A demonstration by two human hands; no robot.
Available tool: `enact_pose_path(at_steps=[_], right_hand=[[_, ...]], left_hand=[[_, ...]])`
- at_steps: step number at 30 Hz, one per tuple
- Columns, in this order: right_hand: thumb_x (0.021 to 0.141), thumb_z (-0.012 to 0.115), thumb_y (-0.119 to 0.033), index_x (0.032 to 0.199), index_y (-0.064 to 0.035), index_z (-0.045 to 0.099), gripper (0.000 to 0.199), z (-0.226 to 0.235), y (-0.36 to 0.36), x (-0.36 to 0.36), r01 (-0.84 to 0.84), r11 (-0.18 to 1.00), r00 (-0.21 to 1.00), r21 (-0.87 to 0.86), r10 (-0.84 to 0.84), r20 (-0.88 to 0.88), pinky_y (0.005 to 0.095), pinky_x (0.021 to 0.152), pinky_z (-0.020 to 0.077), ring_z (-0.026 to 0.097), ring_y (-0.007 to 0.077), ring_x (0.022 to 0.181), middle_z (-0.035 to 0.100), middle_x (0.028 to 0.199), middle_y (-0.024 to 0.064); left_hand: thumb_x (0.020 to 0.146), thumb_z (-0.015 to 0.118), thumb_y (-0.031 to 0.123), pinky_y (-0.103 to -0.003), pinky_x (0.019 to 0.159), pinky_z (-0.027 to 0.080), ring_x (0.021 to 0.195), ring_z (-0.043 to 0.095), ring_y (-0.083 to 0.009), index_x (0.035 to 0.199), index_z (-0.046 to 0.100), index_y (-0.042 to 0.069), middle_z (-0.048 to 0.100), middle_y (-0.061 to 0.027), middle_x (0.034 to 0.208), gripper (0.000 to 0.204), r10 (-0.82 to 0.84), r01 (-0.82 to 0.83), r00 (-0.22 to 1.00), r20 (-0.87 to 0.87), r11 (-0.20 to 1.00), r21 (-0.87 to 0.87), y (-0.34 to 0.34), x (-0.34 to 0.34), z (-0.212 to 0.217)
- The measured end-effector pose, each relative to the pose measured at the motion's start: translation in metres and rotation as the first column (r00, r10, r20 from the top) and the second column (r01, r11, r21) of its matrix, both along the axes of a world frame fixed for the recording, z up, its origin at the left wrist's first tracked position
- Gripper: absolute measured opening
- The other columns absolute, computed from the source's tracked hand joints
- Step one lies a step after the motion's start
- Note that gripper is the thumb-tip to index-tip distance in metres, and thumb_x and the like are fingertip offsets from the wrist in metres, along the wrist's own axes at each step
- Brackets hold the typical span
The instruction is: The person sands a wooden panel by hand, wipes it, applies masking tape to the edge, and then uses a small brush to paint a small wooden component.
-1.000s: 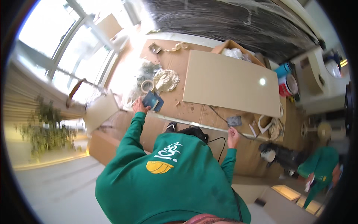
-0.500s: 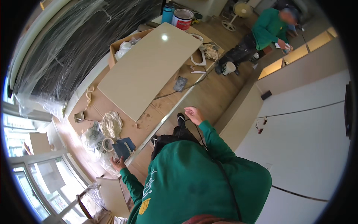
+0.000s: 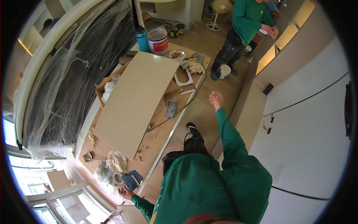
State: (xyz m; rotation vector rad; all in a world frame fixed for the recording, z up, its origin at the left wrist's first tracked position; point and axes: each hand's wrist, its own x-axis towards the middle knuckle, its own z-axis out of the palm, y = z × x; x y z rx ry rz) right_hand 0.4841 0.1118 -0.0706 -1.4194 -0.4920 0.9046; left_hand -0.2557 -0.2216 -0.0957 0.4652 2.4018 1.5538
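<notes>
Beside the near left corner of the cardboard-covered worktop, my left hand (image 3: 126, 193) has its fingers apart and holds nothing I can see. Closest to it are a dark blue flat piece (image 3: 130, 182) and a roll of tape (image 3: 118, 178), both lying on the worktop. My right hand (image 3: 215, 100) is out in front over the floor, its fingers curled in and nothing visible in them. A large beige panel (image 3: 138, 100) lies across the worktop (image 3: 158, 140), and a grey pad (image 3: 171, 109) is beside the panel's right edge.
A paint can (image 3: 158, 42) and a blue bottle (image 3: 142, 39) stand at the worktop's far end. Beyond it, a co-worker in a green sweatshirt (image 3: 244, 20) stands near a white bucket (image 3: 224, 71). A cable (image 3: 185, 105) runs along the worktop. Plastic-wrapped glass (image 3: 71, 86) borders the left.
My view has shifted forward and turned. My right arm has stretched farther ahead. My left hand stays near the dark blue piece. The co-worker appears closer and more upright.
</notes>
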Motion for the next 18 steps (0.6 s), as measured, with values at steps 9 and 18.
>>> enact_pose_path(at_steps=[9,18], right_hand=[[0.082,0.077,-0.035,0.126,-0.0018,0.063,0.057,-0.031,0.234,0.158,0.04,0.963,0.716,-0.267,0.159,0.679,0.0404,0.086,0.0524,0.068,0.0315,0.097,0.071,0.103,0.0172],[0.074,0.082,-0.042,0.125,-0.0061,0.063,0.065,-0.036,0.392,0.184,-0.085,0.859,0.468,-0.505,0.482,0.74,0.0452,0.098,0.0484,0.058,0.0372,0.118,0.064,0.124,0.0207]], left_hand=[[0.092,0.07,0.011,-0.036,0.073,0.055,0.093,0.065,-0.0249,0.141,0.048,0.005,0.066,-0.0164,0.108,0.054,-0.055,-0.007,0.923,-0.381,0.987,-0.16,0.082,0.146,0.016],[0.092,0.07,0.015,-0.037,0.074,0.054,0.089,0.064,-0.0246,0.137,0.051,0.008,0.065,-0.0152,0.109,0.049,-0.147,0.111,0.988,-0.044,0.883,-0.456,0.055,0.32,0.015]])
